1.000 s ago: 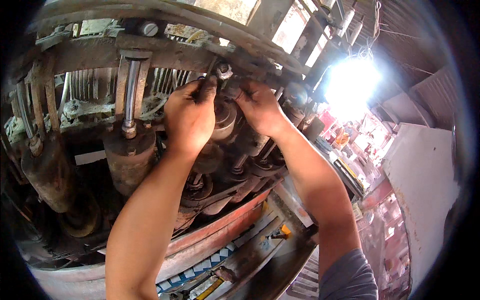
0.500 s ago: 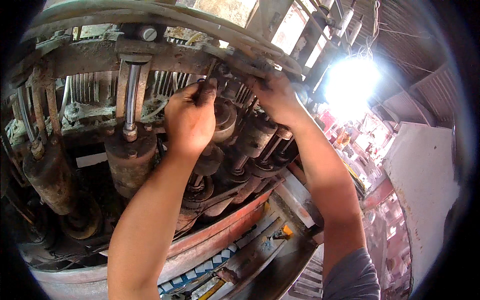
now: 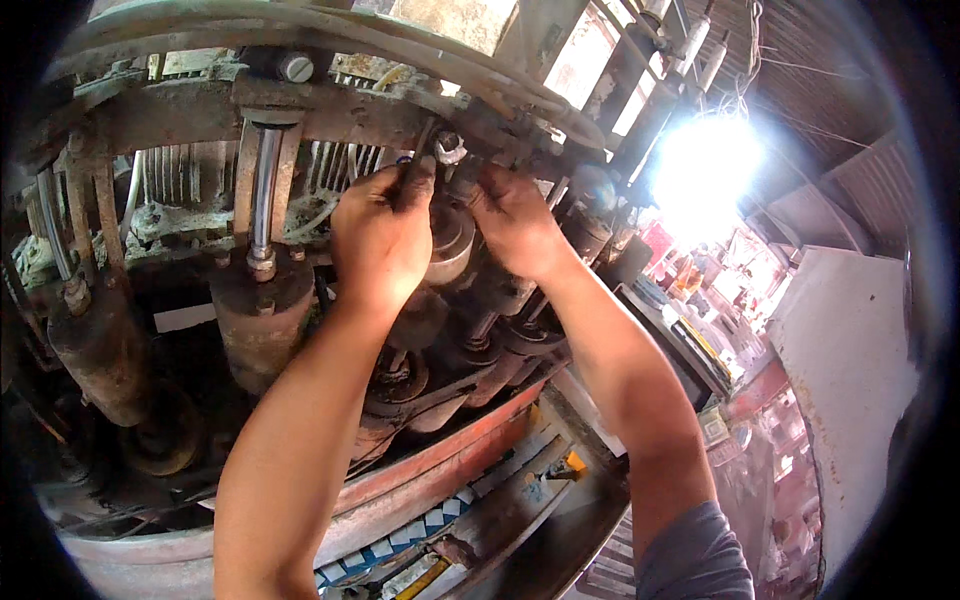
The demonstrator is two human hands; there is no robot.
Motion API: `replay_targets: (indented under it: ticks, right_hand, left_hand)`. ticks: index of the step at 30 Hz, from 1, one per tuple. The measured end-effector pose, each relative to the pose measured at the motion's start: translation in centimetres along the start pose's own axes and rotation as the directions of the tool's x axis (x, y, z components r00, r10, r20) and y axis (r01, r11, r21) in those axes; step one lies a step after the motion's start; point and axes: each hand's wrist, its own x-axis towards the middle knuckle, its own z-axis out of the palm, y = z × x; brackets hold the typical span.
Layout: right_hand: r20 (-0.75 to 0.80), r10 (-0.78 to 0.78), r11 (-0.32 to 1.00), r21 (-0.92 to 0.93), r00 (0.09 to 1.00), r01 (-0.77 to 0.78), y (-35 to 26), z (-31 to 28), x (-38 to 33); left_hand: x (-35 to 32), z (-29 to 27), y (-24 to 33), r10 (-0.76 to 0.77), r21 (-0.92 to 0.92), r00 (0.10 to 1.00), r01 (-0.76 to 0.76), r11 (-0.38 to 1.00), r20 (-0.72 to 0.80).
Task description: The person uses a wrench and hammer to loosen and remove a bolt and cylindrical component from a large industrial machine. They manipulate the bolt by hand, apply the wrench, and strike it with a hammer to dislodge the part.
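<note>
Both of my hands are raised to a grimy machine, just under its curved top rail (image 3: 185, 115). My left hand (image 3: 383, 225) is closed, its blackened thumb pointing up; what the fingers grip is hidden. My right hand (image 3: 515, 220) has its fingers curled around a dark, greasy metal part (image 3: 464, 183) in the gap between the hands. Right above that gap, a pale, shiny round fitting (image 3: 450, 149) shows at the rail. Directly below is a stained metal cylinder (image 3: 450, 245), partly covered by my hands.
To the left, a large cylinder (image 3: 262, 325) hangs from a bright piston rod (image 3: 264, 190). Thick hoses (image 3: 300, 18) run along the top. A red curved rim (image 3: 450, 455) bounds the machine below. A glaring lamp (image 3: 703, 165) shines at the right, over a white panel (image 3: 840, 340).
My right hand has come left and down, closer to the left hand, with the dark part at its fingers. The pale round fitting has come into view. My left hand has hardly moved.
</note>
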Motion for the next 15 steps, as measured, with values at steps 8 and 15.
replay_targets:
  ticks: [8,15]
  right_hand:
    - [0.022,0.253,0.944,0.214,0.967,-0.252,-1.9,-1.5,-0.7]
    - [-0.040,0.294,0.835,0.498,0.955,-0.236,-1.3,-0.5,-1.3]
  left_hand:
    - [0.0,-0.6,-0.2,0.047,0.180,0.999,-0.048,0.982,0.008]
    - [0.0,0.0,-0.4,0.012,0.077,1.000,-0.012,0.997,0.012]
